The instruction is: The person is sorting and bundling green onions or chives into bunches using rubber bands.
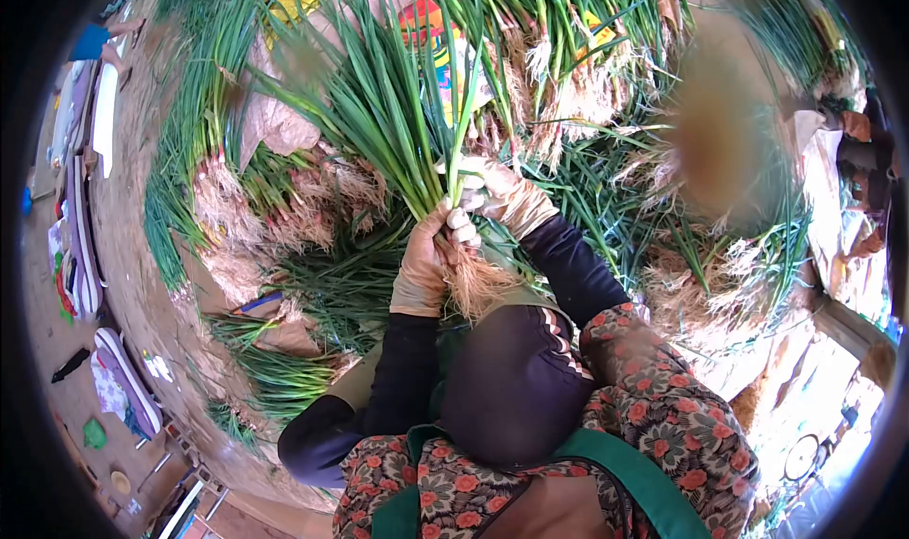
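My left hand (423, 266), in a tan glove with pale fingertips, is wrapped round the lower ends of a bunch of green onions (402, 127). Their long leaves fan up and away from me, and the stringy roots (473, 279) hang below the fist. Close against it is my right hand (507, 196), also gloved, its fingers closed round a green onion stalk (456, 156) at the right side of the bunch. The fingers partly hide the bulbs.
Piles of green onions with tangled roots (587, 99) surround me in front and on both sides. Loose leaves (355, 279) cover the ground near my knees. A colourful printed sack (440, 52) lies beyond my hands. Another person's arm (114, 52) shows at far left.
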`<move>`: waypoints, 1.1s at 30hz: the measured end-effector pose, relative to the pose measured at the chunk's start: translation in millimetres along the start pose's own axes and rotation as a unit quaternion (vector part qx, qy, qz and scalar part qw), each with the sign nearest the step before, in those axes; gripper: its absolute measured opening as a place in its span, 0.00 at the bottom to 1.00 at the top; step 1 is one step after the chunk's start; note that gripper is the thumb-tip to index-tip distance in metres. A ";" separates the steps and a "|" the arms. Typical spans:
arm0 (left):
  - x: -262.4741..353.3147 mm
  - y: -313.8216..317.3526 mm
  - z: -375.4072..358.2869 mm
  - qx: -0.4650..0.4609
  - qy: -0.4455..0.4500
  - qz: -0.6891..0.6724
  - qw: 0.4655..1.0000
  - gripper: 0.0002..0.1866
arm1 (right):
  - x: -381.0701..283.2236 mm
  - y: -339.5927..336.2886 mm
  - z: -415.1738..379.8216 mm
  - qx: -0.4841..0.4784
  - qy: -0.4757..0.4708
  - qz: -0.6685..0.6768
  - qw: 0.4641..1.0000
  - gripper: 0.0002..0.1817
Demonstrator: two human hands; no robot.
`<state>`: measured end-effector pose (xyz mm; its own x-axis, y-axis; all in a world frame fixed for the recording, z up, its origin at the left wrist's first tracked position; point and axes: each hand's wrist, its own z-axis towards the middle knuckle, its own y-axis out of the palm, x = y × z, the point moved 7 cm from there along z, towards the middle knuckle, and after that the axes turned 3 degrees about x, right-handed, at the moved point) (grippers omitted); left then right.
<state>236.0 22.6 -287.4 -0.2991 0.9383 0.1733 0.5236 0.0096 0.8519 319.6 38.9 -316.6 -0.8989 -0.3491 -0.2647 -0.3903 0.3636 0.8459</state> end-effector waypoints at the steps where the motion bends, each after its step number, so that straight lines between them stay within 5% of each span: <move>1: -0.6 -0.9 -0.5 -0.008 -0.013 -0.010 1.000 0.12 | 1.6 0.2 -1.4 0.025 0.015 -0.006 1.000 0.18; 6: -2.7 -5.7 -2.7 -0.048 -0.055 -0.057 0.996 0.13 | -3.7 30.8 -14.6 -0.124 0.031 0.013 0.992 0.23; 10: -1.6 -7.6 -1.2 -0.054 -0.034 -0.053 0.997 0.16 | -3.1 25.9 -15.0 0.010 -0.053 -0.078 0.996 0.20; 14: 0.3 10.7 -7.1 -0.134 0.005 -0.022 0.991 0.17 | 13.3 -32.2 14.8 0.112 -0.095 -0.033 0.989 0.17; 15: 2.0 20.4 -9.8 -0.158 0.024 -0.015 0.987 0.17 | 3.9 -39.8 11.4 0.121 -0.080 -0.273 0.951 0.16; 16: 10.4 34.3 -14.3 -0.112 0.085 -0.016 0.990 0.17 | 2.2 -24.3 2.9 0.042 -0.092 -0.528 0.843 0.17; 17: 18.6 38.7 -13.8 -0.104 0.117 -0.029 0.987 0.16 | 9.3 -11.8 -8.4 -0.039 -0.096 -0.739 0.665 0.19; 18: 23.2 31.9 -12.6 -0.052 0.126 -0.019 0.990 0.13 | 20.4 -9.4 -16.2 -0.083 -0.092 -0.804 0.581 0.19; 19: 28.7 25.1 -12.1 -0.001 0.135 -0.009 0.991 0.13 | 5.8 -15.3 -31.6 -0.024 0.032 -0.823 0.567 0.20; 21: 39.8 23.0 -5.1 -0.010 0.155 -0.018 0.988 0.16 | -51.0 -41.7 -36.9 0.183 -0.291 -0.735 0.584 0.18; 23: 31.5 8.3 5.7 -0.033 0.084 -0.047 0.995 0.18 | -97.8 -62.3 -56.8 0.419 -0.246 -0.644 0.591 0.18; 24: 29.0 5.6 6.7 0.004 0.094 -0.020 0.995 0.18 | -97.4 -80.4 -43.4 0.365 -0.294 -0.638 0.611 0.19; 25: 26.8 14.9 8.2 0.039 0.103 0.010 0.994 0.19 | -92.6 -64.4 -36.0 0.282 -0.154 -0.700 0.638 0.19; 26: 25.4 11.4 1.4 0.186 0.122 0.078 0.972 0.17 | -80.1 -66.4 -32.0 0.270 -0.179 -0.674 0.665 0.20; 27: 23.8 20.7 8.5 0.213 0.168 0.062 0.961 0.14 | -60.7 -65.7 -29.6 0.252 -0.201 -0.648 0.690 0.21; 29: 24.8 -12.3 9.2 0.190 0.066 0.192 0.961 0.13 | -40.4 -7.7 -49.7 0.198 -0.241 -0.719 0.621 0.21; 31: 31.5 -21.4 14.5 0.215 0.096 0.249 0.940 0.13 | -8.4 7.7 -53.4 0.132 -0.135 -0.751 0.632 0.20; 33: 27.9 -27.0 16.0 0.182 0.109 0.206 0.955 0.13 | -2.3 -1.9 -55.4 -0.007 -0.107 -0.697 0.709 0.19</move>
<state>226.3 54.1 -313.4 -0.1456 0.7942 0.5900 0.8637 -0.1888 0.4673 333.4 -8.8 -291.9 0.3488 -0.2212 -0.9107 -0.9283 -0.2154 -0.3032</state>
